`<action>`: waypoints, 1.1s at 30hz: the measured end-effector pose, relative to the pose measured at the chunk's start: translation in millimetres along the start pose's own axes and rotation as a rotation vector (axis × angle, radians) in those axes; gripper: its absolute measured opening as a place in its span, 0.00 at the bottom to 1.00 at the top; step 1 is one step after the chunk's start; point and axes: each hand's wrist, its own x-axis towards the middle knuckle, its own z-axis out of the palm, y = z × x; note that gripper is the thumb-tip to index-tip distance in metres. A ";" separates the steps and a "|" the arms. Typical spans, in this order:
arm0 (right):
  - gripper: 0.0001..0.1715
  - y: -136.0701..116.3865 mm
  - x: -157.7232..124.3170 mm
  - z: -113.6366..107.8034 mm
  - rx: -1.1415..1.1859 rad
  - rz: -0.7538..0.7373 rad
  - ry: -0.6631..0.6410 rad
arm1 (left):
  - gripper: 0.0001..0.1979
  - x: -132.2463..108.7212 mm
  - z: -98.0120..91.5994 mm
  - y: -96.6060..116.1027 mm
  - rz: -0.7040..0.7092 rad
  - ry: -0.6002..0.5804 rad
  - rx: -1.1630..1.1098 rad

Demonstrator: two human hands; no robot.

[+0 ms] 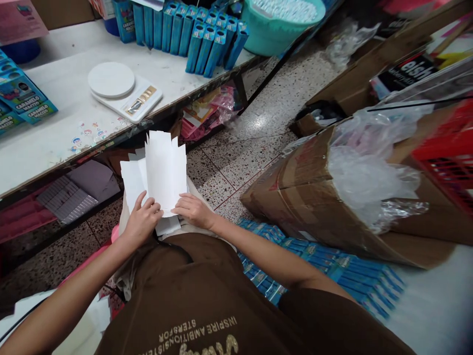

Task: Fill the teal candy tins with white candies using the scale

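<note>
On my lap lies a white unfolded carton blank [166,170] with cut flaps at its far end, its plain side up. Other white blanks [133,180] lie beneath it and stick out to the left. The fingers of my left hand [143,217] are curled at the near left corner of the top blank. My right hand [194,211] pinches the near right corner, with the thumb hidden from view. Both hands touch the near edge, a short gap apart.
A white kitchen scale [129,96] stands on the white table [77,113]. Upright blue boxes [207,44] and a turquoise tub [269,34] of wrapped pieces are behind it. To the right, a large cardboard box [295,187] holds clear plastic; blue cartons [325,266] lie beside me.
</note>
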 end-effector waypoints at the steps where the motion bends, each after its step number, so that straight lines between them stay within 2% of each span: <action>1: 0.14 -0.8 -0.2 0.0 -0.007 0.005 0.000 | 0.09 1.9 -1.3 -0.2 0.014 -0.013 0.014; 8: 0.15 -4.5 5.5 -0.8 -0.100 0.054 -0.057 | 0.09 12.4 3.1 -6.7 0.079 -0.092 0.046; 14: 0.14 -6.7 15.3 -9.6 -0.043 0.128 -0.135 | 0.11 11.9 3.4 -7.8 0.064 -0.062 -0.041; 20: 0.14 -15.6 13.6 -12.9 0.017 0.109 -0.124 | 0.13 3.1 2.0 -4.9 0.011 0.002 -0.123; 25: 0.16 -18.5 9.6 -8.6 0.058 0.136 -0.120 | 0.14 4.8 1.1 -4.6 0.052 -0.053 -0.170; 30: 0.10 -14.1 8.4 -11.8 0.062 0.183 -0.111 | 0.10 7.6 -1.2 -14.4 0.090 -0.104 -0.168; 33: 0.11 -14.3 11.3 -14.5 0.077 0.235 -0.114 | 0.09 10.7 1.2 -17.9 0.079 -0.104 -0.141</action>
